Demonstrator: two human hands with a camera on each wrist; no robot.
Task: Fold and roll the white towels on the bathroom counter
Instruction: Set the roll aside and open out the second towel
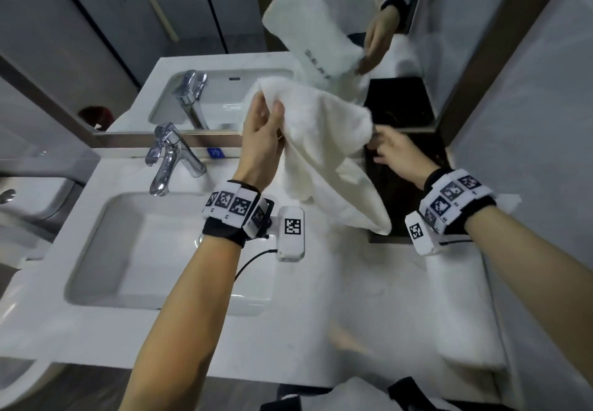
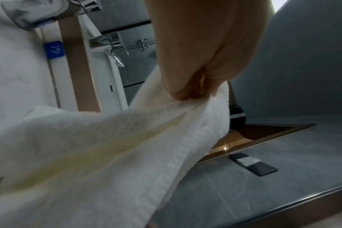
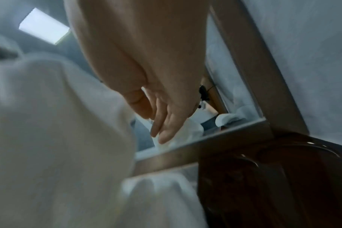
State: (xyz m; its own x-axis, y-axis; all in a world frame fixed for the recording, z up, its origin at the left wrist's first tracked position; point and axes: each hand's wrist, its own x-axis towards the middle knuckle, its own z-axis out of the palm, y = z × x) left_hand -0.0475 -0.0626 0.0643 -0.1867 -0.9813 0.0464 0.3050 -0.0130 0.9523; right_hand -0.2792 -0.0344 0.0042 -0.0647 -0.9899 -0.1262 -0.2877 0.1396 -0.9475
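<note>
I see my left hand (image 1: 261,141) pinching the white towel (image 1: 324,141) at frame centre; my right hand (image 1: 396,153), fingers loosely straight, seems just beside its edge over the dark tray (image 1: 414,198).

Towel (image 1: 324,141) raised over desk (image 1: 353,298), between left hand (image 1: 261,141) and right hand (image 1: 396,153). Sink (image 1: 106,250) at left, tap (image 1: 170,157) behind it. Tray (image 1: 407,166) at right, against mirror (image 1: 224,57).

Dim, cool indoor light; wide-angle bending at the edges, both wrist views soft with motion blur.
</note>
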